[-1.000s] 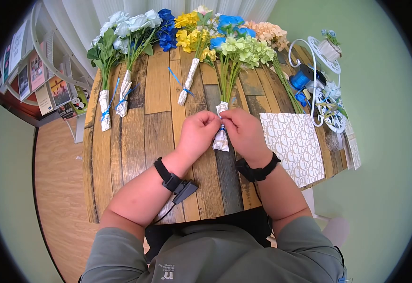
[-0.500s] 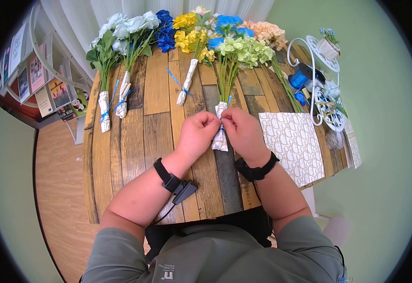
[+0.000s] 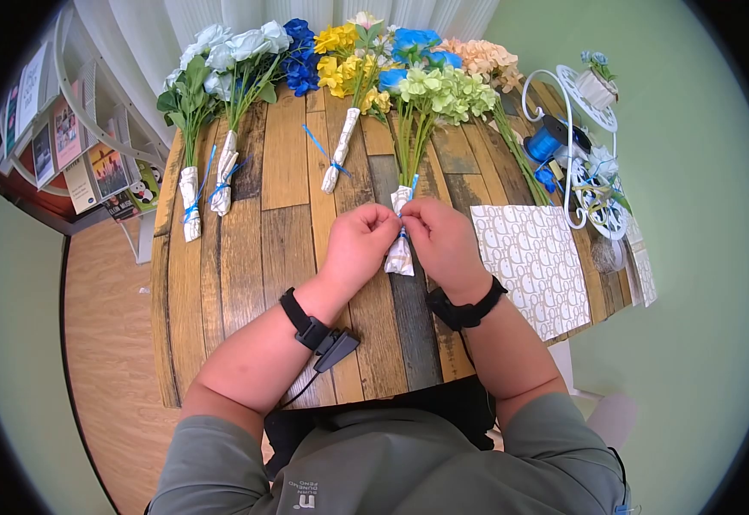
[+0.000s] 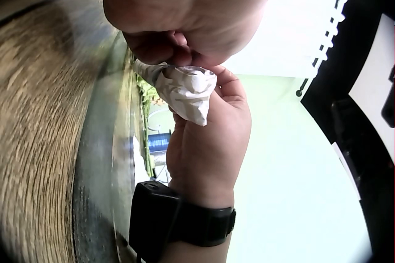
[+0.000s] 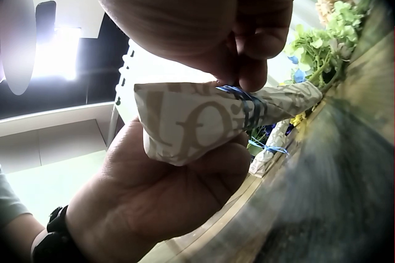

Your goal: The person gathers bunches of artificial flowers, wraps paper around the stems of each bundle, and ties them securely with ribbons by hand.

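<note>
Pale green hydrangea stems (image 3: pixel 443 93) lie on the wooden table, their lower ends wrapped in white patterned paper (image 3: pixel 400 259). Blue ribbon (image 5: pixel 254 112) circles the wrap in several turns. My left hand (image 3: pixel 361 245) and right hand (image 3: pixel 445 245) meet over this band, thumbs and index fingers pinching the ribbon close together. A ribbon end sticks up just above the right fingers. In the right wrist view the left hand (image 5: pixel 173 192) lies along the underside of the wrap. The ribbon between the fingertips is mostly hidden.
Wrapped white roses (image 3: pixel 250 47) and another tied bundle (image 3: pixel 338 154) lie at left and centre back. Yellow, blue and peach flowers line the far edge. At right are patterned paper sheets (image 3: pixel 533 270), a blue ribbon spool (image 3: pixel 546 139) and a white metal stand (image 3: pixel 573 154).
The blue ribbon end has come into sight above my right fingers since one second ago. Both hands stay almost in place, and the flowers have not moved.
</note>
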Demonstrator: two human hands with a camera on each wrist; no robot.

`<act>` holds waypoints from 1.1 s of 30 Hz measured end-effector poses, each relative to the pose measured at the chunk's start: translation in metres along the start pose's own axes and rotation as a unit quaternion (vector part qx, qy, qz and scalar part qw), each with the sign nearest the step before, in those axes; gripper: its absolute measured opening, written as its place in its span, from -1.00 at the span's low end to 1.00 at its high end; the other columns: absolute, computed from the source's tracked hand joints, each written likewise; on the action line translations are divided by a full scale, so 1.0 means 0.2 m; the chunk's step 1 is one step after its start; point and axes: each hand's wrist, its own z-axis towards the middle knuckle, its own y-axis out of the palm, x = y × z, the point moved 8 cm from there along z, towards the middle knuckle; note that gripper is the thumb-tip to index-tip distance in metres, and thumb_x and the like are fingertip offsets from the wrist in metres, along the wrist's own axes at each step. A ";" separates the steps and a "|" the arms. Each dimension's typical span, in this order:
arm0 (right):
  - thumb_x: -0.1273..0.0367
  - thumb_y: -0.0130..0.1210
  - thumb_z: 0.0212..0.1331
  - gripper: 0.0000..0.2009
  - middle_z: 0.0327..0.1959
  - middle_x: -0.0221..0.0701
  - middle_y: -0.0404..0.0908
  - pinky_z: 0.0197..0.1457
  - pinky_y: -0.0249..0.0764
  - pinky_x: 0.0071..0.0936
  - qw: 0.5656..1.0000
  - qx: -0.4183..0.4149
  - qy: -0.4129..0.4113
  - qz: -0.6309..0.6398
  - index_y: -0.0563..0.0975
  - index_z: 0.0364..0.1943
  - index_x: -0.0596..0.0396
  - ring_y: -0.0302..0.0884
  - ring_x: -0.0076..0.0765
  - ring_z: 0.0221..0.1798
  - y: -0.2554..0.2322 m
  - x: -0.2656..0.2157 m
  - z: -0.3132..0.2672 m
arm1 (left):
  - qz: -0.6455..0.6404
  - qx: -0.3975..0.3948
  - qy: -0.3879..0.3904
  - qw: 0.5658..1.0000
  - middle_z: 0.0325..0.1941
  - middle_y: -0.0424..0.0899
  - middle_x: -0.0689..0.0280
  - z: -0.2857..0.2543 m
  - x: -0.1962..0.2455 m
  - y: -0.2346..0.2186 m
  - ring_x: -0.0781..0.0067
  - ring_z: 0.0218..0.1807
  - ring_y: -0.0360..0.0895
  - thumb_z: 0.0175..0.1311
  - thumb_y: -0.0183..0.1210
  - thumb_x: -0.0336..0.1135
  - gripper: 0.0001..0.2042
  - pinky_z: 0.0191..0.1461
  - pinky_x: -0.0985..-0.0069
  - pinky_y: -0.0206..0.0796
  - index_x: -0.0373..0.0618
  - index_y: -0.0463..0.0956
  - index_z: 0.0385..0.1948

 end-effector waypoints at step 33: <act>0.43 0.14 0.18 -0.87 -0.58 -0.46 0.52 -0.35 0.42 -0.46 0.936 -0.246 0.209 0.138 0.60 -0.36 0.25 0.46 -0.51 -0.47 0.13 0.29 -0.03 | 0.299 -0.103 0.179 0.932 -0.44 0.57 0.16 0.00 0.12 0.02 0.23 -0.38 0.55 0.20 0.34 -0.38 -0.87 -0.25 0.37 0.40 -0.24 0.63 -0.39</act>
